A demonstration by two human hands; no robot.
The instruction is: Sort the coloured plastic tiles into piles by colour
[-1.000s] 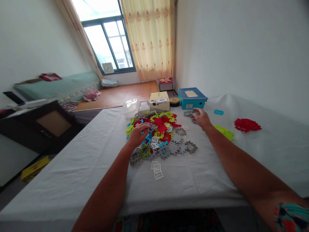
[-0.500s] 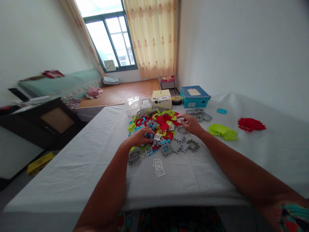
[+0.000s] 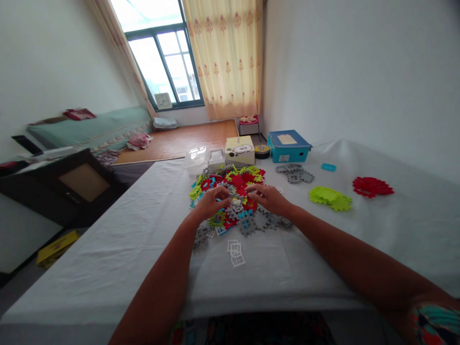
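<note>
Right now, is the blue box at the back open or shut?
Shut: the blue box has its lid sitting flat across the top.

Bright daylight from window upper left, glass blown out, soft shadows, wide-angle warp at edges, slight blur.

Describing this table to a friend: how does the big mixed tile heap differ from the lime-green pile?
The big heap of notched plastic tiles mixes red, blue, green and grey; the lime-green tile pile is one colour. The heap is far larger than the pile. The left hand and right hand touch the heap; nothing touches the pile. Both lie on the white tablecloth.
</note>
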